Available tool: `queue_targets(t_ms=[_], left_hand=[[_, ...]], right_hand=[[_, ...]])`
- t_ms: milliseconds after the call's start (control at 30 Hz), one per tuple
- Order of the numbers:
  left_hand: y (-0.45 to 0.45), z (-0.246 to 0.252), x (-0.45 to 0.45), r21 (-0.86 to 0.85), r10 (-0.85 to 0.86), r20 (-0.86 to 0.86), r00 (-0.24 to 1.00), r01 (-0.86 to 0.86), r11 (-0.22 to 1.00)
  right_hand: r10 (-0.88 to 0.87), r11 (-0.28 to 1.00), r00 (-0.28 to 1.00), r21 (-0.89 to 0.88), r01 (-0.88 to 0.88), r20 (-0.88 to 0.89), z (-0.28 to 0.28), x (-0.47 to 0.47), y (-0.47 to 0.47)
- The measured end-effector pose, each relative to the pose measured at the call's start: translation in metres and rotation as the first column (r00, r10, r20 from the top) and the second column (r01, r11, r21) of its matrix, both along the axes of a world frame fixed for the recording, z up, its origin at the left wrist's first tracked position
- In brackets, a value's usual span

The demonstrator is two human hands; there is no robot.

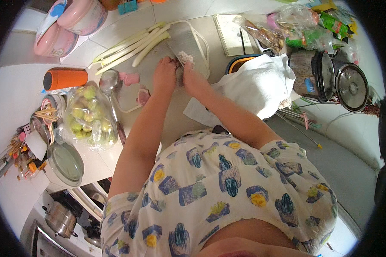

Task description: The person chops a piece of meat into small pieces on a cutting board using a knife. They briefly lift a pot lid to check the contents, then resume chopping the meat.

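Note:
My left hand (166, 72) is on the cutting board (124, 99), fingers curled over a small dark piece that is mostly hidden. Close beside it, my right hand (193, 78) is closed around a knife (176, 55); its handle is hidden and its blade points away from me. A small heap of pale chopped food (185, 57) lies against the blade by my right fingertips. Several peeled pale-green stalks (133, 48) lie across the board's far left. Pink meat pieces (129, 78) and a meat slice with a pale rim (143, 96) are left of my left hand.
A metal ladle (110, 82) and a plastic bag of green fruit (89, 115) are at left, near an orange cylinder (66, 79). At right are a spiral notebook (228, 35), a white cloth (260, 83) over a tub, and dark pots (312, 75).

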State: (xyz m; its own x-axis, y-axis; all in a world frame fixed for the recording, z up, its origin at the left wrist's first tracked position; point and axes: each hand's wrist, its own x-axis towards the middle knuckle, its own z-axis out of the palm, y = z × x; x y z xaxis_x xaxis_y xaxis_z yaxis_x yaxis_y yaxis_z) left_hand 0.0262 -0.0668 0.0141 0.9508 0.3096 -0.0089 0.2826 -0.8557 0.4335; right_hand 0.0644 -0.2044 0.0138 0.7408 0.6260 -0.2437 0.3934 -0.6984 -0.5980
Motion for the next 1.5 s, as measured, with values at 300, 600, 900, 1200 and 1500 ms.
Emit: queue_targets(t_ms=[300, 600, 900, 1200, 1500], left_hand=[[-0.012, -0.006, -0.003, -0.162, 0.057, -0.013, 0.998, -0.058, 0.985], [0.003, -0.046, -0.005, -0.05, 0.017, 0.233, 0.972, -0.006, 0.999], [-0.002, -0.019, -0.008, -0.204, 0.105, 0.194, 0.975, -0.065, 0.977], [-0.003, -0.016, -0.016, -0.191, 0.2, 0.271, 0.942, -0.151, 0.97], [0.0, -0.013, -0.006, -0.09, -0.004, 0.092, 0.996, 0.012, 0.996]], right_hand=[[-0.079, 0.991, 0.993, 0.101, 0.088, -0.082, -0.012, 0.013, 0.014], [-0.017, 0.998, 0.999, -0.057, 0.015, -0.042, 0.03, 0.02, -0.005], [0.027, 0.971, 0.966, 0.222, -0.086, 0.257, 0.016, -0.006, -0.04], [0.029, 0.999, 0.999, -0.026, -0.028, 0.02, 0.039, -0.012, -0.032], [0.051, 0.998, 0.997, 0.024, -0.053, 0.054, 0.003, -0.012, -0.032]])
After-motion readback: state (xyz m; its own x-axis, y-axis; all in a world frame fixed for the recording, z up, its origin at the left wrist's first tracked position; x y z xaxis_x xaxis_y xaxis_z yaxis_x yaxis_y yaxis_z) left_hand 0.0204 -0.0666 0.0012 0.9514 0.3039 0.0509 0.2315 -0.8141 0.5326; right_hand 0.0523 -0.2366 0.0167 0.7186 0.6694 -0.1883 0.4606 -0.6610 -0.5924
